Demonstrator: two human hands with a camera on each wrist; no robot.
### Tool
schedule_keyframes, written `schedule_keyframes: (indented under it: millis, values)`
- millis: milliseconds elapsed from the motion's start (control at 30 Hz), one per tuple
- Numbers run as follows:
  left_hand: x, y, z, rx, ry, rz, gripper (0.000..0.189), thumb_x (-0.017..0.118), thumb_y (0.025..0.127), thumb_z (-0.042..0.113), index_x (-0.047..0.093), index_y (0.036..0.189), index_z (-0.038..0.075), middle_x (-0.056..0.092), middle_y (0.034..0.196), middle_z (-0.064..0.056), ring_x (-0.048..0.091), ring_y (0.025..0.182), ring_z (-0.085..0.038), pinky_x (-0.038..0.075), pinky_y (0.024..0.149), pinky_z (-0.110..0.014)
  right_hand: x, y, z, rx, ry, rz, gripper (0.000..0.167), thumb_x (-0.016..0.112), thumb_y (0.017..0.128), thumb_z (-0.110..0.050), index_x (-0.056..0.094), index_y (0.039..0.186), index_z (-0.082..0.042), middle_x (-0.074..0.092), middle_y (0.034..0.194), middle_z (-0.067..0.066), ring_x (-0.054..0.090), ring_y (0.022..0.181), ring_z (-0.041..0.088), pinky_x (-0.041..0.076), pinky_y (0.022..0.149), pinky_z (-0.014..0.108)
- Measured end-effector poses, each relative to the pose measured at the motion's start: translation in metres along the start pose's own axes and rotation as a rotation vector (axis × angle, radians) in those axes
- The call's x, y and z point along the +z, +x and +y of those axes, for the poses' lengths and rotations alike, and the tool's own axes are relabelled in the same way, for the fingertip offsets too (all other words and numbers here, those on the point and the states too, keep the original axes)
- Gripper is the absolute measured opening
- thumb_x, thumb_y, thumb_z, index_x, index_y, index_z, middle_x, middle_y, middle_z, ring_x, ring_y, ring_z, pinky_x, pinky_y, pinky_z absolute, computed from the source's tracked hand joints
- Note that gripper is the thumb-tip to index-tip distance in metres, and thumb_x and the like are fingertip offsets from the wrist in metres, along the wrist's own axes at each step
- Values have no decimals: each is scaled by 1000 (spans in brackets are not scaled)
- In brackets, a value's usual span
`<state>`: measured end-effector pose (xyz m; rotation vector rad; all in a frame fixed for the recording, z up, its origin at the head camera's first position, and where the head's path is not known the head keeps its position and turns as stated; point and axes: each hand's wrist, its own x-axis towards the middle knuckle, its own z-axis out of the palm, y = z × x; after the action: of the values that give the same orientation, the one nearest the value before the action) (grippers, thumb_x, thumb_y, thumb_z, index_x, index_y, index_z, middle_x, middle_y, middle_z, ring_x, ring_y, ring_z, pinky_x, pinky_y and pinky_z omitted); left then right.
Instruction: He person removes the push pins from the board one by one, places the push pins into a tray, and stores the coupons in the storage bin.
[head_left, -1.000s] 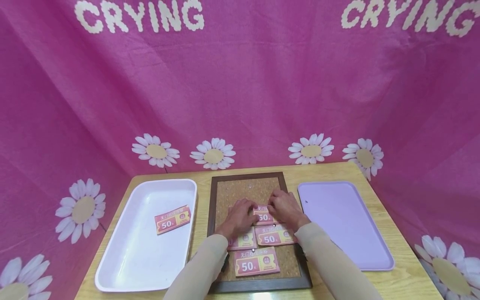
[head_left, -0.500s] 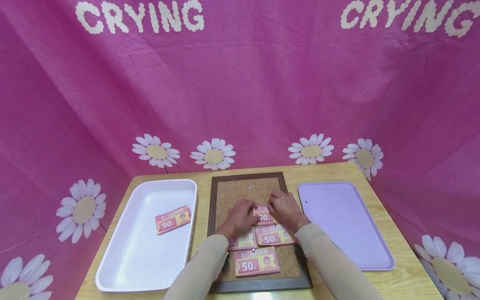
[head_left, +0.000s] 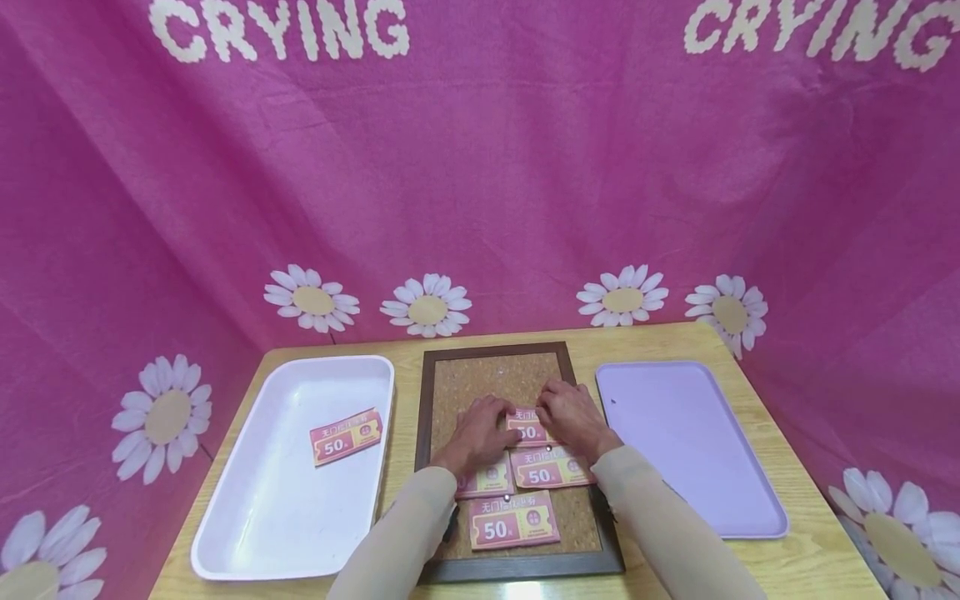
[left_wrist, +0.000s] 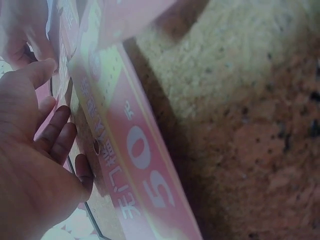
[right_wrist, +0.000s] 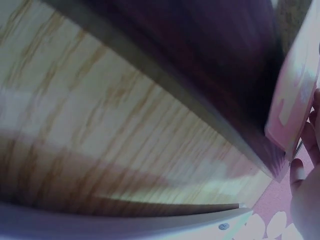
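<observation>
My left hand (head_left: pixel 477 435) is at the left edge of the uppermost pink-and-yellow 50 coupon (head_left: pixel 528 430), thumb and forefinger holding that edge on the framed cork board (head_left: pixel 487 379). My right hand (head_left: pixel 572 414) has bent fingers touching the same coupon's upper middle and covers its right part; whatever lies under those fingertips is hidden. Below are a second coupon (head_left: pixel 549 468) with a small pin at its top edge, a third (head_left: pixel 487 480) partly under my left wrist, and a lower coupon (head_left: pixel 514 523). The left wrist view shows a coupon (left_wrist: pixel 140 145) close up.
On the left stands a white tray (head_left: pixel 281 492) with one coupon (head_left: pixel 347 437) in it. To the right lies a shallow purple tray (head_left: pixel 693 458) holding a tiny dark pin (head_left: pixel 612 402). Both flank the board on a wooden table (head_left: pixel 645 346); a pink curtain (head_left: pixel 495 183) hangs behind.
</observation>
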<state>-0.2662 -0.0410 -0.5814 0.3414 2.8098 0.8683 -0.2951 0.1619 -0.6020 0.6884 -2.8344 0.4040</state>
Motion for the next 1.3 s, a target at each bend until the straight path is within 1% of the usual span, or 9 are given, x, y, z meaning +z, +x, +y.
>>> schedule_keyframes:
  millis: [167, 300, 467, 667, 833, 1000, 1167, 1300]
  values:
    - [-1, 0, 0, 19, 10, 2, 38, 68, 85, 43, 62, 119, 25, 59, 121, 7, 50, 114, -15, 35, 98, -41, 1, 1, 2, 44, 70, -32, 14, 63, 90, -27, 74, 92, -19, 60, 100, -7, 59, 96, 15, 39, 83, 39]
    - [-1, 0, -1, 19, 15, -1, 38, 68, 85, 43, 62, 119, 25, 59, 120, 7, 50, 114, -15, 35, 97, -41, 0, 1, 5, 56, 95, -43, 13, 65, 87, -27, 74, 93, -20, 61, 100, -7, 60, 94, 15, 42, 84, 41]
    - [0, 1, -1, 15, 19, 3, 39, 67, 85, 45, 61, 119, 25, 59, 120, 7, 49, 114, -15, 35, 98, -41, -3, 2, 5, 51, 92, -56, 13, 67, 87, -27, 75, 93, -20, 61, 99, -6, 59, 93, 15, 44, 82, 41]
    - [0, 1, -2, 24, 19, 14, 39, 68, 84, 44, 62, 117, 25, 59, 119, 7, 49, 113, -15, 35, 97, -41, -4, 3, 4, 21, 92, -24, 9, 69, 85, -25, 75, 89, -20, 61, 96, -5, 60, 91, 16, 44, 79, 41]
    - [1, 1, -3, 22, 30, 7, 39, 67, 84, 45, 61, 118, 26, 59, 120, 7, 49, 114, -15, 35, 98, -42, -2, 3, 3, 20, 75, -31, 10, 66, 86, -26, 75, 88, -21, 61, 96, -6, 60, 91, 16, 41, 78, 38]
    - [1, 1, -2, 9, 27, -1, 40, 67, 85, 45, 61, 119, 25, 59, 121, 7, 49, 116, -15, 35, 100, -42, -1, 3, 3, 42, 63, -34, 12, 65, 88, -27, 74, 88, -20, 61, 96, -6, 59, 93, 16, 39, 77, 37]
    - [2, 3, -1, -7, 19, 5, 36, 68, 86, 41, 63, 118, 26, 59, 121, 8, 49, 117, -15, 34, 101, -43, -1, 1, 2, 43, 43, -24, 13, 64, 88, -27, 74, 90, -18, 62, 97, -5, 60, 94, 18, 40, 78, 39]
    - [3, 4, 0, -29, 29, -5, 33, 69, 87, 37, 63, 118, 28, 57, 122, 9, 48, 117, -14, 34, 102, -43, -1, 0, 2, 39, 28, -27, 13, 63, 90, -28, 73, 91, -19, 62, 98, -5, 59, 95, 16, 40, 79, 39]
